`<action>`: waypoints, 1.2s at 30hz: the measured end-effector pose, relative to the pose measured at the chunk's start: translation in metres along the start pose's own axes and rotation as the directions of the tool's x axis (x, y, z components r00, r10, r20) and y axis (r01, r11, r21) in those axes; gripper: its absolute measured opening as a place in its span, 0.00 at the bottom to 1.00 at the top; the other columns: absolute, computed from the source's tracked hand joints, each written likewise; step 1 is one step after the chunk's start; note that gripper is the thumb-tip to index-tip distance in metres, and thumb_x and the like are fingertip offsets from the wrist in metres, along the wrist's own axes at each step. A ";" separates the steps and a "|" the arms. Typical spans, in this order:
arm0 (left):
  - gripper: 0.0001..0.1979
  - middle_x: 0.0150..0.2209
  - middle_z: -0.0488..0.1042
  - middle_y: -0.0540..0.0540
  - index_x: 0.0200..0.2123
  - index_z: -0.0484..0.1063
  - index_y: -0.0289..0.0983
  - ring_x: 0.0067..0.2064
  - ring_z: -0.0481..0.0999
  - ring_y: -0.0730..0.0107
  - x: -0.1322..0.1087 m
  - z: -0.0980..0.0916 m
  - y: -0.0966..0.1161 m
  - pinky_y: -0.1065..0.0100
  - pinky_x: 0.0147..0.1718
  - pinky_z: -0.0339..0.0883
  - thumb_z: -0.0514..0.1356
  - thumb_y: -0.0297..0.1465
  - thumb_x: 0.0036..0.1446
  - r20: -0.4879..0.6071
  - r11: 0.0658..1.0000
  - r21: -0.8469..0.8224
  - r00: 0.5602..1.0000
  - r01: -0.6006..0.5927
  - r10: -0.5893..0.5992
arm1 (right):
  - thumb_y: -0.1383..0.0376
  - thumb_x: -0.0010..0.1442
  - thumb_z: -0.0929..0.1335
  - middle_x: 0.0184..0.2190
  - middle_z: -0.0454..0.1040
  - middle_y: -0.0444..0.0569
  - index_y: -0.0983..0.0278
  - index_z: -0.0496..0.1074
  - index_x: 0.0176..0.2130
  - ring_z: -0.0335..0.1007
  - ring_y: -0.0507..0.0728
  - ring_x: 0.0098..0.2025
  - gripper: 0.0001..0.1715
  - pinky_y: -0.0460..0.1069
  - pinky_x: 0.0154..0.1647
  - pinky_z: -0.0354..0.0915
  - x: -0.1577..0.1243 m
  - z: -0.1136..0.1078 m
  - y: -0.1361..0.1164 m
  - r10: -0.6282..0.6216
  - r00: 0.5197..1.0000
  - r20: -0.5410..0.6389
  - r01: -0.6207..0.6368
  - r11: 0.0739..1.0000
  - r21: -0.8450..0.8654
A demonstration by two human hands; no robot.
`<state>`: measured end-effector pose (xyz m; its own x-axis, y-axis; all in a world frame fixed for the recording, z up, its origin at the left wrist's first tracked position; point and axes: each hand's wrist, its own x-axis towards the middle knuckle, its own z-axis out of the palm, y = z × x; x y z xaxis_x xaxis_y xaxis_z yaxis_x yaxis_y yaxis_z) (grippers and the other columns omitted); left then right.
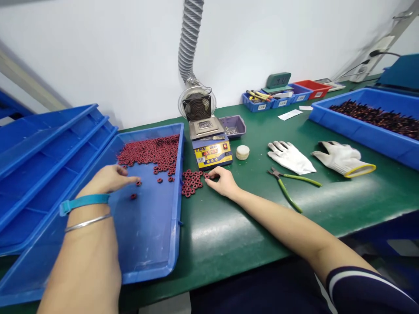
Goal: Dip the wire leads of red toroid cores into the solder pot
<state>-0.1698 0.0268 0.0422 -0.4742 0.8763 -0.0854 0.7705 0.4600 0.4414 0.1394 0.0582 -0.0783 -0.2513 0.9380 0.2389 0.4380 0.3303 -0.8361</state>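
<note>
My left hand (106, 179) is over the blue tray (147, 244), its thumb stretched out and apart from the curled fingers. A small red-and-black ring-shaped coil (139, 183) is right at the thumb's tip, and another loose coil (133, 196) lies just below. Farther back in the tray a large heap of the same coils (150, 150) is spread out. On the green table, my right hand (223, 182) pinches one red ring-shaped coil (206, 175) between thumb and forefinger. It is at the right edge of a flat cluster of coils (191, 183) beside the tray wall.
Behind the cluster stands a blue-and-yellow solder pot (212, 155) under a fan with a grey duct (190, 39). Nearby are a round white pad (242, 152), green-handled cutters (284, 181) and white gloves (291, 157). Stacked blue trays (49, 161) are left; a filled blue tray (363, 135) is right.
</note>
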 end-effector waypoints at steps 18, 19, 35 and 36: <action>0.14 0.23 0.71 0.51 0.28 0.71 0.34 0.23 0.67 0.76 -0.096 0.099 0.112 0.74 0.22 0.61 0.69 0.36 0.42 0.079 0.659 -0.642 0.821 -0.392 0.565 | 0.69 0.46 0.67 0.31 0.78 0.48 0.65 0.73 0.34 0.74 0.54 0.32 0.11 0.49 0.37 0.70 -0.022 -0.024 -0.036 -0.261 0.958 -0.119 0.286 0.910 0.302; 0.14 0.23 0.71 0.51 0.28 0.72 0.34 0.24 0.68 0.76 -0.097 0.100 0.113 0.74 0.22 0.61 0.69 0.36 0.42 0.065 0.649 -0.652 0.824 -0.391 0.562 | 0.69 0.46 0.67 0.29 0.77 0.47 0.65 0.73 0.33 0.73 0.53 0.31 0.11 0.48 0.36 0.70 -0.023 -0.025 -0.037 -0.261 0.959 -0.108 0.282 0.907 0.314; 0.13 0.25 0.72 0.50 0.24 0.73 0.36 0.27 0.70 0.74 -0.091 0.066 0.111 0.71 0.28 0.65 0.70 0.37 0.41 -0.174 0.482 -0.768 0.862 -0.421 0.476 | 0.62 0.43 0.74 0.29 0.77 0.47 0.66 0.70 0.29 0.73 0.51 0.29 0.14 0.48 0.34 0.71 -0.015 -0.029 -0.038 -0.054 0.996 0.069 -0.001 0.781 0.625; 0.14 0.24 0.71 0.50 0.24 0.72 0.35 0.26 0.69 0.74 -0.091 0.070 0.111 0.72 0.26 0.64 0.71 0.37 0.40 -0.115 0.533 -0.739 0.857 -0.411 0.502 | 0.62 0.43 0.74 0.29 0.77 0.48 0.66 0.70 0.29 0.74 0.52 0.29 0.13 0.48 0.33 0.71 -0.015 -0.029 -0.039 -0.053 0.997 0.053 0.010 0.788 0.616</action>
<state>-0.0111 0.0082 0.0368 -0.0687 0.9656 0.2509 0.2910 -0.2211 0.9308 0.1514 0.0340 -0.0353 -0.3193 0.9122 0.2567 -0.1892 0.2041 -0.9605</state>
